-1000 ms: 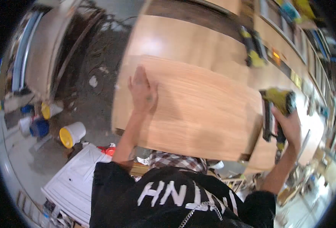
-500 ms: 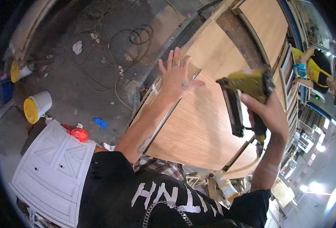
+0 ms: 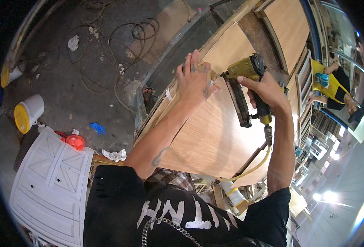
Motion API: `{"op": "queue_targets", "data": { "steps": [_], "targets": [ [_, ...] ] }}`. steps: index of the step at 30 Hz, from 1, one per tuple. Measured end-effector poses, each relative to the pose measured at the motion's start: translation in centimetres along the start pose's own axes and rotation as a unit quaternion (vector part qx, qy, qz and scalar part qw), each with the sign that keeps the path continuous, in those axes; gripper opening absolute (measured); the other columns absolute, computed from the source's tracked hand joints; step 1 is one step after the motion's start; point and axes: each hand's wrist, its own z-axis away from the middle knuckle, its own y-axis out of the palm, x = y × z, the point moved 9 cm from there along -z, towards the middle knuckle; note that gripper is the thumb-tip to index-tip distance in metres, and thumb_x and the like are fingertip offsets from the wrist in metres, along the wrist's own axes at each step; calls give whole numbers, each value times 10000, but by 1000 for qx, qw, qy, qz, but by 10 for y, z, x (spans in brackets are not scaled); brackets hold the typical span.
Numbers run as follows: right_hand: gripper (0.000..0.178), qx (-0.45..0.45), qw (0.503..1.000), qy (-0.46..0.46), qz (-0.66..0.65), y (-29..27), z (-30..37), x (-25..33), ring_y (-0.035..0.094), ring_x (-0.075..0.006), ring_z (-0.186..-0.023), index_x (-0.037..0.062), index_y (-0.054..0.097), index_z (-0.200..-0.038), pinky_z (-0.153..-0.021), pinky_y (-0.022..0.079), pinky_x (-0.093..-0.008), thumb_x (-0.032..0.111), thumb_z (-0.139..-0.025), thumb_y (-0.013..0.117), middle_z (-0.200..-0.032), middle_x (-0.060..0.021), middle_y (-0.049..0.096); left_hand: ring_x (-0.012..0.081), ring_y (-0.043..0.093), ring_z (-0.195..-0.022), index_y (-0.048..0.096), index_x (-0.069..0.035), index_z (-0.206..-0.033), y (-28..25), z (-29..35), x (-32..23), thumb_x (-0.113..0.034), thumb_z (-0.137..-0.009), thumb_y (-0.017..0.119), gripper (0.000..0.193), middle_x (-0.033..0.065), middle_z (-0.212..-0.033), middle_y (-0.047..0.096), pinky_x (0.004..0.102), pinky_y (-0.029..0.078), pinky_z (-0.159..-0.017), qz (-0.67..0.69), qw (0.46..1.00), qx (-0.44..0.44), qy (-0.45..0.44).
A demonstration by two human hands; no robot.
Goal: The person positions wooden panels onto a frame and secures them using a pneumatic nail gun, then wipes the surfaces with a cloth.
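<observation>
Holding one nail gun [image 3: 244, 84], one panel [image 3: 215, 136].

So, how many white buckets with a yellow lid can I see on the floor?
2. One bucket lies on its side left of the white plastic panel's top. The second bucket is further up at the left rim, partly cut off. Others may be hidden.

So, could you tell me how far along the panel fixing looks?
Done: the wood panel lies on its frame. In hand: the left hand presses its edge while the right hand aims the yellow nail gun there. Left: no driven nails are discernible.
</observation>
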Motion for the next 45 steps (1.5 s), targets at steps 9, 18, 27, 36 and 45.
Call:
{"op": "queue_targets", "data": {
  "steps": [9, 18, 27, 36, 45],
  "targets": [
    [321, -37, 999, -9, 24, 4, -2, 7, 505, -133, -386, 22, 592, -809, -380, 401, -291, 308, -827, 738, -519, -25, 507, 430, 180, -1414, 527, -74, -1250, 4, 3, 12, -537, -736, 738, 723, 273, -1519, 218, 555, 227, -1073, 14, 999, -33, 4],
    [313, -103, 986, -124, 43, 45, 50, 11, 497, -151, -387, -3, 589, -826, -408, 396, -311, 289, -861, 696, -515, -48, 514, 332, 565, -978, 580, -12, -1175, -83, 239, 50, -291, -918, 610, 380, 169, -1051, 607, 441, 425, -885, 33, 978, -185, 95],
    [266, -36, 980, -164, -103, 148, 162, -39, 502, -132, -417, 24, 579, -940, -394, 393, -279, 226, -850, 728, -567, -19, 527, 321, 593, -756, 252, -196, -1524, 20, 364, 46, -516, -972, 417, 659, 188, -827, 651, 445, 435, -790, -45, 995, 8, -94],
    [272, 71, 962, -244, 98, 254, 210, -10, 524, -114, -522, -52, 639, -1022, -499, 437, -288, 133, -829, 685, -708, -53, 624, 311, 623, -639, 41, -307, -1546, 44, 378, 62, -557, -972, 380, 712, 148, -731, 644, 422, 449, -616, -77, 989, -2, -125],
    [205, 30, 946, -257, 195, 288, 201, 4, 516, -98, -458, -34, 631, -877, -440, 415, -281, 167, -864, 673, -566, -18, 555, 319, 625, -599, 45, -348, -1539, 59, 383, 69, -554, -960, 409, 714, 141, -715, 637, 454, 446, -581, 58, 991, 18, -120]
  ]
}}
